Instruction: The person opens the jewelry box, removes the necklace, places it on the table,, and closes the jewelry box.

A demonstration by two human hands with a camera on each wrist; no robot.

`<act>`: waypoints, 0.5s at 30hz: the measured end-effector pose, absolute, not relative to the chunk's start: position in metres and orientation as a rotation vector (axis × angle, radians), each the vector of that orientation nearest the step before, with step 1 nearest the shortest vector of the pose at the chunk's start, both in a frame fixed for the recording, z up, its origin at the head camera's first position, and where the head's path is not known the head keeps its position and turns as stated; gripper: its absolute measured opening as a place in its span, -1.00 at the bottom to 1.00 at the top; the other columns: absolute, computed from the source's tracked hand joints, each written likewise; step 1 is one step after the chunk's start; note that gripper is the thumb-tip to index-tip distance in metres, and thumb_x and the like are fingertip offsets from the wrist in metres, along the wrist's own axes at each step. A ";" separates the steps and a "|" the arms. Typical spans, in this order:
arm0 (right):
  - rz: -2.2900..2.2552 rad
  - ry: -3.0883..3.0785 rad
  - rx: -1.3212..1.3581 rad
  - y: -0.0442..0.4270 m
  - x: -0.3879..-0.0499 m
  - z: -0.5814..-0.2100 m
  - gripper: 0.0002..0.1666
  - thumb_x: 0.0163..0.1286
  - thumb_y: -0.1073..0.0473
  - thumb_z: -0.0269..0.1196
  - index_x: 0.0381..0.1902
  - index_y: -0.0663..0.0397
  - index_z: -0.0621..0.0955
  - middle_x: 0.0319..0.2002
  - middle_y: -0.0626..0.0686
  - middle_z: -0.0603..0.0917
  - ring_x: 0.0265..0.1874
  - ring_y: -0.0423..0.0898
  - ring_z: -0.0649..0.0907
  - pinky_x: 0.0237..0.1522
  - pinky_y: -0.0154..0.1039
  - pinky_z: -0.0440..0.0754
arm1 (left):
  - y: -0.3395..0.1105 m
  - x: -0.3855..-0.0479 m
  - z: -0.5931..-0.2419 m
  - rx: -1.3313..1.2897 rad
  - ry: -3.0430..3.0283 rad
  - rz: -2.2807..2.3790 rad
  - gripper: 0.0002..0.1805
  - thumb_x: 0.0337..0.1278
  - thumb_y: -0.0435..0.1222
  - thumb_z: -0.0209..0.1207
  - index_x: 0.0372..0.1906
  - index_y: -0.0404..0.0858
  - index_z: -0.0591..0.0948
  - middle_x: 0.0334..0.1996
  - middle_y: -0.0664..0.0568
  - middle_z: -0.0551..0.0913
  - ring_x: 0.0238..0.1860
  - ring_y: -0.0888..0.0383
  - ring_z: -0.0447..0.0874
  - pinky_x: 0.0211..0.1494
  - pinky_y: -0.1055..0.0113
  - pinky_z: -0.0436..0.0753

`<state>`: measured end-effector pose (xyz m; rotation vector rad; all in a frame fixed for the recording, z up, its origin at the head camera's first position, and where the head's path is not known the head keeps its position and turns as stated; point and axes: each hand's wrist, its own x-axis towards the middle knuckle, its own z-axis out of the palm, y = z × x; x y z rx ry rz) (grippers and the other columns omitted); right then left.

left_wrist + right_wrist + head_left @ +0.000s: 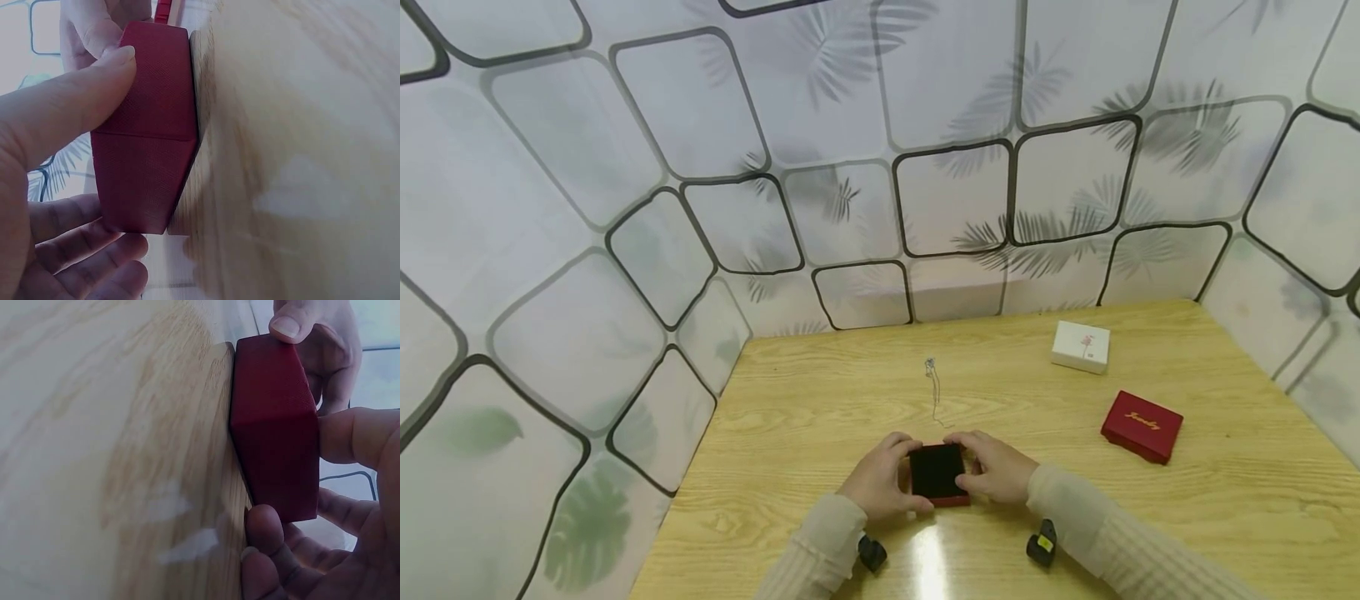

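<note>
A red box with a black inside (937,472) sits on the wooden table between both hands. My left hand (882,481) grips its left side, thumb at the near corner and fingers at the far one. From the right, my right hand (996,469) holds it, fingers at the far corner and thumb by the right edge. In the left wrist view the thumb presses on the red wall (150,87); in the right wrist view fingers curl round the box's end (281,462). Beyond the box lies a thin silver chain with a pendant (931,367).
A red lid marked "Jewelry" (1142,426) lies to the right on the table (820,392). Behind it is a white box with a pink print (1080,346). Patterned fabric walls (850,208) stand round the table's back and sides.
</note>
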<state>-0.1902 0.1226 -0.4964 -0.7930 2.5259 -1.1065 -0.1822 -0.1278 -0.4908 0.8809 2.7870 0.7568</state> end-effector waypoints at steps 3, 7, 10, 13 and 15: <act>-1.088 2.525 -0.811 0.124 -0.191 -0.496 -0.31 0.35 -0.01 0.26 0.36 0.05 0.34 -0.07 0.00 0.48 -0.37 -0.20 0.48 -0.37 -0.32 0.49 | -0.129 -0.183 -0.493 0.875 2.784 0.743 0.09 -0.30 0.19 0.44 0.39 -0.24 0.31 0.25 0.07 0.35 0.18 0.09 0.45 0.19 0.18 0.53; -1.072 2.503 -0.842 0.132 -0.190 -0.494 -0.23 0.38 -0.09 0.21 0.42 0.09 0.26 0.03 0.03 0.48 -0.30 -0.22 0.52 -0.27 -0.29 0.53 | -0.131 -0.183 -0.494 0.830 2.763 0.710 0.21 -0.36 0.23 0.43 0.45 -0.23 0.20 0.34 0.03 0.29 0.26 0.05 0.38 0.25 0.15 0.47; -1.094 2.500 -0.830 0.142 -0.189 -0.488 -0.20 0.40 -0.08 0.19 0.44 0.13 0.22 0.18 0.14 0.44 -0.23 -0.21 0.54 -0.19 -0.25 0.56 | -0.132 -0.182 -0.493 0.800 2.743 0.708 0.24 -0.36 0.23 0.44 0.48 -0.23 0.15 0.37 0.01 0.27 0.30 0.03 0.34 0.28 0.11 0.44; -1.136 2.523 -0.790 0.159 -0.189 -0.476 -0.21 0.40 -0.06 0.20 0.44 0.16 0.21 0.24 0.24 0.38 -0.18 -0.16 0.55 -0.17 -0.23 0.58 | -0.133 -0.182 -0.493 0.793 2.736 0.704 0.23 -0.33 0.19 0.46 0.48 -0.23 0.14 0.35 0.01 0.31 0.30 0.04 0.34 0.29 0.12 0.42; -1.145 2.563 -0.756 0.174 -0.191 -0.469 -0.20 0.39 -0.07 0.21 0.44 0.14 0.21 0.25 0.26 0.38 -0.15 -0.14 0.54 -0.16 -0.20 0.58 | -0.133 -0.182 -0.493 0.793 2.735 0.694 0.21 -0.31 0.17 0.46 0.48 -0.23 0.15 0.34 0.02 0.33 0.30 0.05 0.34 0.30 0.13 0.42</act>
